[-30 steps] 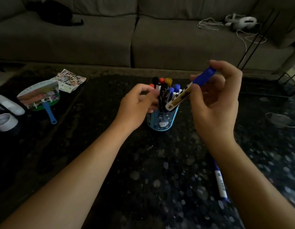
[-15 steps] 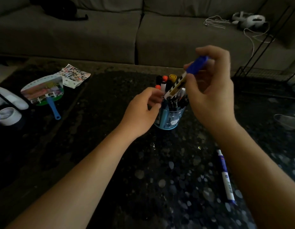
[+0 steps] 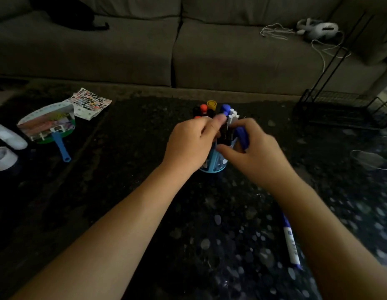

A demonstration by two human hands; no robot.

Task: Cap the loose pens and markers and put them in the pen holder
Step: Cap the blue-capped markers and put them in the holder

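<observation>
Down from above the cups rim comes the blue-capped marker (image 3: 242,135): a second ago the right hand (image 3: 256,153) held it high and slanted over the pen holder (image 3: 214,164), now it is sunk in among the other pens with only the blue cap end showing between the fingers. Right hand is closed on that cap, thumb reaching under toward the holder's wall. Left hand (image 3: 189,144) has also shifted, from beside the cup to wrapped round its near side, thumb up against the packed caps; it looks closed on the holder, steadying it. To do this step well, I'd judge: keep the left hand bracing the cup so it doesn't tip, feed the marker straight down into a gap rather than forcing it against neighbours, and let go only once it sits at the bottom. Marker's cap is on, barrel hidden inside the cup. Holder is a small light-blue cup, standing upright near the middle of the dark speckled table (image 3: 209,234), already crowded with orange, yellow, blue and white tops. One more blue-and-white marker (image 3: 291,241) lies flat on the table near the right forearm, well apart from the cup, not yet collected; whether its cap is on I can't tell. Far left lie a hand fan with a blue handle (image 3: 50,131) and a printed sheet (image 3: 91,102); a grey sofa (image 3: 188,44) is behind.
</observation>
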